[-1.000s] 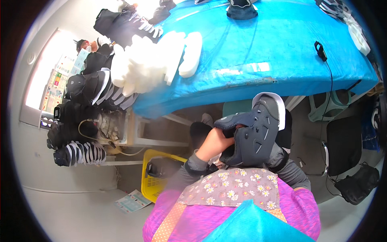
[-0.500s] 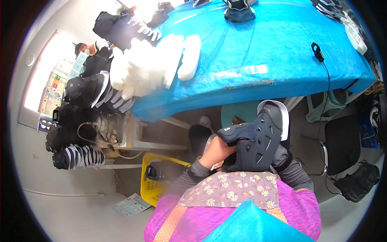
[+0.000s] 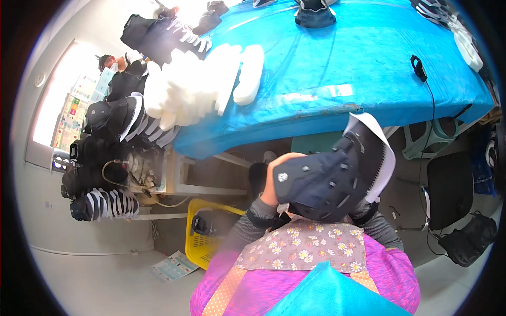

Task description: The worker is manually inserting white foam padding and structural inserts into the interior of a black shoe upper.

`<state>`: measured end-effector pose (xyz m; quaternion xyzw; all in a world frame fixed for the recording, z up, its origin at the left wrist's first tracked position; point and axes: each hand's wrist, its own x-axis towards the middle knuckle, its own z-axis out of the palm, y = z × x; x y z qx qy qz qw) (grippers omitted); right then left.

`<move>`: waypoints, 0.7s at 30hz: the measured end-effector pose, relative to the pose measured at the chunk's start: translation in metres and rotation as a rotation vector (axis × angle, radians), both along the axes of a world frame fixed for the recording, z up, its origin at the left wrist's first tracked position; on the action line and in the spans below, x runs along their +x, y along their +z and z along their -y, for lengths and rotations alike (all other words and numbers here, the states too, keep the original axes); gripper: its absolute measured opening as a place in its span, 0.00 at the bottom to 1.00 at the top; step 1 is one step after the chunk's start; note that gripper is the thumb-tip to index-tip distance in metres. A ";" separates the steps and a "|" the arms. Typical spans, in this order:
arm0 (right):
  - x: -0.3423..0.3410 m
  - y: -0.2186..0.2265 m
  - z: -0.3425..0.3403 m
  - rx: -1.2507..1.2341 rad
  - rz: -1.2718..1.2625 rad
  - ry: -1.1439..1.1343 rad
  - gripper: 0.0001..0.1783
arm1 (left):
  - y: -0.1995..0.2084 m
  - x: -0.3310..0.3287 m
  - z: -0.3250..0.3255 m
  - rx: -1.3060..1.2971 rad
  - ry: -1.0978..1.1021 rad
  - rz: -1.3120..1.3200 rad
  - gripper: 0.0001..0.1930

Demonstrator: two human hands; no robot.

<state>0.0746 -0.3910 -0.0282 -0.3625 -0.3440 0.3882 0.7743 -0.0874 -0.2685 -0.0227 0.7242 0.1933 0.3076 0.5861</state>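
Note:
In front of my lap I hold a dark navy-black shoe upper (image 3: pixel 321 181). A white lining strip with a jagged edge (image 3: pixel 380 152) runs along its right side. My left hand (image 3: pixel 274 176) is closed on the upper's left end, fingers along its top edge. My right hand is hidden behind the upper; only its grey sleeve (image 3: pixel 379 224) shows, at the lower right of the piece. The upper is tilted, its white-edged end raised to the right, just short of the table's near edge.
A blue-covered table (image 3: pixel 316 68) spans ahead, bearing a pile of white foam pieces (image 3: pixel 184 84) and a dark shoe (image 3: pixel 314 16). More dark uppers (image 3: pixel 108 118) are stacked at left. A yellow basket (image 3: pixel 191 231) stands low left, a black chair (image 3: pixel 448 184) right. A cable (image 3: pixel 433 105) hangs off the table.
The upper has turned and risen in my hands, its white-edged end swinging up and right. My left hand has moved up from the opening to the upper's left end.

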 end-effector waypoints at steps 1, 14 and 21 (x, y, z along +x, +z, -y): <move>-0.002 0.005 -0.011 0.001 -0.024 -0.002 0.22 | -0.015 -0.009 -0.008 -0.162 -0.021 0.047 0.16; -0.010 -0.024 -0.042 -0.072 0.287 -0.409 0.23 | 0.001 -0.004 0.003 0.123 -0.028 -0.059 0.20; 0.000 -0.007 -0.061 -0.063 0.092 -0.166 0.12 | -0.009 -0.003 -0.021 0.500 -0.058 0.019 0.28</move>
